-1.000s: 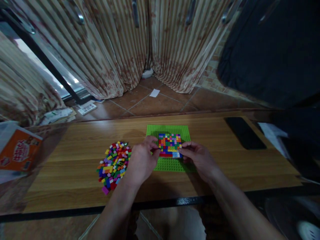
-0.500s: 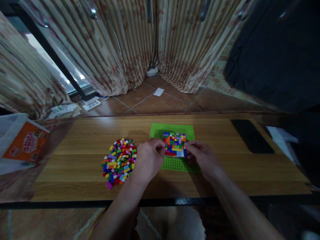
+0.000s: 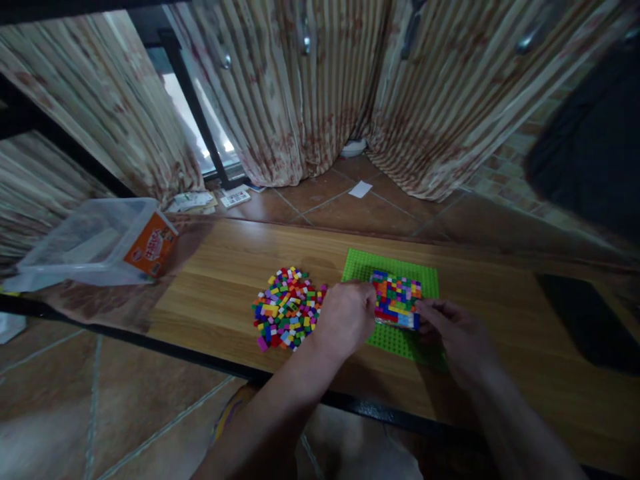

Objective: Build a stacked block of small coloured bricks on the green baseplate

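A multicoloured toy building-brick panel (image 3: 397, 298) is over the green studded baseplate (image 3: 395, 340); I cannot tell whether it rests on the plate or is lifted off it. My left hand (image 3: 350, 313) is closed at the panel's left edge, its fingertips partly hidden behind the knuckles. At the opposite edge, my right hand (image 3: 447, 327) pinches the panel's lower right side between thumb and fingers. Just left of my left hand lies a heap of loose bricks (image 3: 287, 308) in many colours, partly covered by that hand.
All of this is on a long wooden table (image 3: 225, 260) with a dark front edge. A black flat slab (image 3: 590, 323) lies at the right. A clear plastic bin (image 3: 100, 233) with an orange label stands at the far left. Curtains (image 3: 300, 100) hang behind.
The camera has turned to the left, so the scene sits further right and tilted, and more of the bin shows. Both hands keep their places at the brick panel's edges.
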The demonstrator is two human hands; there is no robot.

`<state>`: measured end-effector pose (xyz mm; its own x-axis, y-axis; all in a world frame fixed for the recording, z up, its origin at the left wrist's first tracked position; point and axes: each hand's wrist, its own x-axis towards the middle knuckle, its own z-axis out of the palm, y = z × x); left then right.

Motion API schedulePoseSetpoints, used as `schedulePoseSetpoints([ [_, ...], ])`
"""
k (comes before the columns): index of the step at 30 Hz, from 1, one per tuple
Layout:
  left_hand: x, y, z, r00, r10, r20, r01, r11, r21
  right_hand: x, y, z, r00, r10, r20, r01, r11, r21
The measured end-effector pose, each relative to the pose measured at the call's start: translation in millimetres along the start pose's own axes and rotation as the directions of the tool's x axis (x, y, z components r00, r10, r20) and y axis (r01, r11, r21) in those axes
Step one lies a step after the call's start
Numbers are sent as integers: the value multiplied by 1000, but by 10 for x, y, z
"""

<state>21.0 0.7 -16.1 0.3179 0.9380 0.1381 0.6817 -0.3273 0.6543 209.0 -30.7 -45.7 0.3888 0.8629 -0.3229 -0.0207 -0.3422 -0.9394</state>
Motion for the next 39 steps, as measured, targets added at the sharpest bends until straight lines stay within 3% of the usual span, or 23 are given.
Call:
schedulePoseSetpoints([
  [6,-11,-51,-52,997,71,-10,-71,992,-107,67,-22,25,994,-99,-41,94,991,-98],
  [9,-30,-236,-326,998,69,14,-65,980,-191,99,-35,54,991,-130,-38,123,982,-144],
  [12,-93,-547,-727,987,46,151,-13,978,-210,118,-23,58,986,-157,-54,147,977,-154],
  [16,-223,-879,-1070,972,-65,227,72,997,-22,121,-21,42,983,-172,-71,157,972,-172],
  [19,-289,-955,-1057,959,-69,274,51,996,72,106,-55,50,983,-167,-79,152,974,-167],
  [23,-296,-960,-930,968,-49,246,29,996,84,89,-84,67,979,-186,-88,166,966,-196],
  [27,-265,-958,-937,974,-18,226,16,1000,11,121,-58,48,974,-214,-79,198,964,-178],
  [31,-238,-882,-965,982,-9,188,42,984,-171,113,-67,73,959,-242,-148,217,961,-170],
  [33,-219,-789,-910,982,-49,184,107,942,-318,45,-91,130,935,-305,-181,282,949,-142],
  [35,-194,-663,-797,974,-96,207,191,840,-508,-66,-119,209,896,-423,-134,405,903,-146],
  [39,-144,-380,-510,918,-195,346,397,468,-789,-308,-177,358,787,-615,54,616,776,-136],
])
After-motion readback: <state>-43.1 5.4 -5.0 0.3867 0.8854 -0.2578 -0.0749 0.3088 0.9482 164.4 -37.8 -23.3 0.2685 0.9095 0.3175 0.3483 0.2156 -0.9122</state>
